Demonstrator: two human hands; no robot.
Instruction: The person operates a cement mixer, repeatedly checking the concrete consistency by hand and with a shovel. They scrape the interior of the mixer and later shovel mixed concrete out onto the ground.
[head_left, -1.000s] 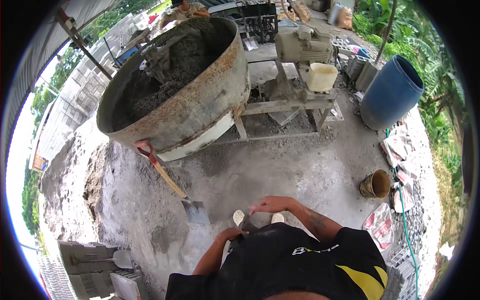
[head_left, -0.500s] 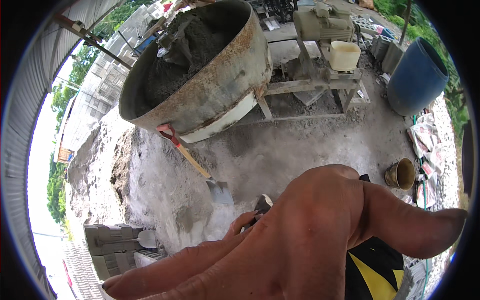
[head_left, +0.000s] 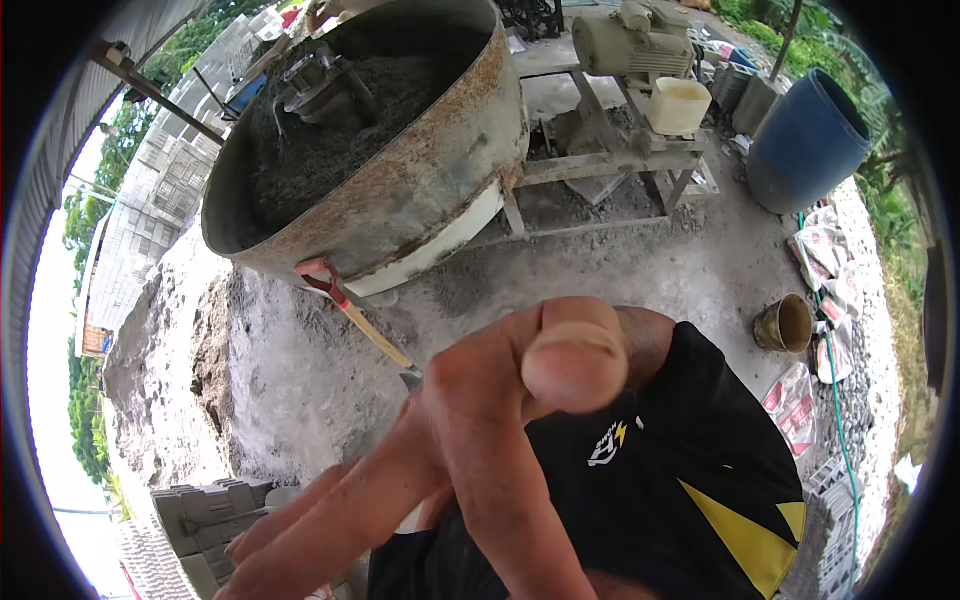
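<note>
My right hand (head_left: 470, 420) looms large at the lower middle, raised close to the camera. Its fingers stretch apart toward the lower left and lower edge, and the thumb sticks out toward me. Nothing is held in it. Behind it I see my black clothing (head_left: 660, 490) with a yellow panel. My left hand does not show. Just beyond the raised hand a shovel (head_left: 372, 336) leans its red handle against a big rusty mixer drum (head_left: 430, 150); the hand hides most of its blade. Dark grey mix (head_left: 400, 95) lies in the drum.
A motor (head_left: 630, 48) on a metal frame stands right of the drum, with a cut-off plastic container (head_left: 679, 106). Farther right are a blue barrel (head_left: 805, 145), a bucket (head_left: 783, 325) and sacks (head_left: 825, 250). A grey heap (head_left: 170, 370) and concrete blocks (head_left: 205, 520) lie left.
My right hand has shifted left, and its thumb has swung from pointing right to pointing at me. More black clothing shows. The shovel blade and some fingers seen behind the hand are now covered.
</note>
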